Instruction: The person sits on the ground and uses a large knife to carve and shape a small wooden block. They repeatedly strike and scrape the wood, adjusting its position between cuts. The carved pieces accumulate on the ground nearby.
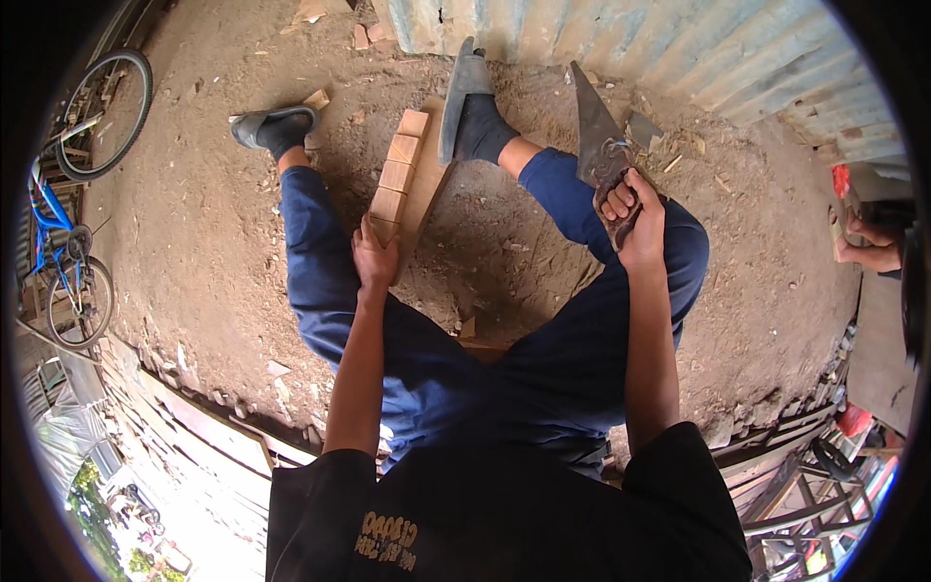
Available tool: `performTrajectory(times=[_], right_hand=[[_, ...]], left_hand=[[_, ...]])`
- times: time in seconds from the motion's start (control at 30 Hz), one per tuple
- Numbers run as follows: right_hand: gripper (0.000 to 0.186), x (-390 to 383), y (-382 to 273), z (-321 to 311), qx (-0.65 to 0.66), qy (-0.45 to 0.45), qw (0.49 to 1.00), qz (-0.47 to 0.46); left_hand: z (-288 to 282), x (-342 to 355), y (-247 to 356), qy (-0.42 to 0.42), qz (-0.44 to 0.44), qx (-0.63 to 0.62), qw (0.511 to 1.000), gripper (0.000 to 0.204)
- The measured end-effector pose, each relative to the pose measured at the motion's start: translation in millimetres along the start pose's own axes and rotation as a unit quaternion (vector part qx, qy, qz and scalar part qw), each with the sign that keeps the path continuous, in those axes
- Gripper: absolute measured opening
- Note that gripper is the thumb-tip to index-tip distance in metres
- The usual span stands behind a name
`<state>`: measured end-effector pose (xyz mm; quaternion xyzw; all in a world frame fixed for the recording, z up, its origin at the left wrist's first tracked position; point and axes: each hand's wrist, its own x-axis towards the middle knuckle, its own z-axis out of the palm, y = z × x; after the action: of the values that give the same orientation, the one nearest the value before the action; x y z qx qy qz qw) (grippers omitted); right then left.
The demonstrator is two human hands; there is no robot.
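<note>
Dirt ground [204, 242] lies below; the left hand [375, 256] grasps a wood strip [397, 175], the right hand [632, 211] clenches a saw [594, 118]: likely preparing a cut, needing it brought across.

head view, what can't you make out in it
All in the head view:
Saw handle: partly covered by the fingers of the right hand.
Wooden piece: near end covered by the left hand.
Other person at right: mostly cut off by the dark rim.
Things outside, lower left: too small, washed out by glare.
</note>
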<state>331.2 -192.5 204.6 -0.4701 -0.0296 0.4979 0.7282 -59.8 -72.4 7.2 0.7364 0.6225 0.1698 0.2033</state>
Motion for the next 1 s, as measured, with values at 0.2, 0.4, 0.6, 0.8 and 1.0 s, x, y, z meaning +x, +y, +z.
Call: performTrajectory(times=[0.2, 0.4, 0.6, 0.8, 1.0], right_hand=[[0.019, 1, 1, -2, 0.007, -0.006, 1.0, 0.0], [0.02, -1, 1, 1, 0.006, -0.003, 1.0, 0.001], [0.021, 0, 2, -2, 0.004, 0.002, 1.0, -0.003], [0.021, 1, 0, -4, -0.001, 0.006, 1.0, 0.0], [0.02, 2, 2, -1, -0.004, 0.012, 1.0, 0.002]], left_hand=[[-3, -1, 0, -0.03, -0.021, -0.004, 0.999, 0.085], [-3, -5, -6, -0.021, -0.005, -0.006, 1.0, 0.088], [-6, -9, 0, -0.043, -0.018, -0.028, 0.999, 0.091], [-2, -9, 0, -0.047, -0.025, -0.024, 0.998, 0.089], [8, -10, -6, -0.042, -0.015, 0.028, 0.999, 0.089]])
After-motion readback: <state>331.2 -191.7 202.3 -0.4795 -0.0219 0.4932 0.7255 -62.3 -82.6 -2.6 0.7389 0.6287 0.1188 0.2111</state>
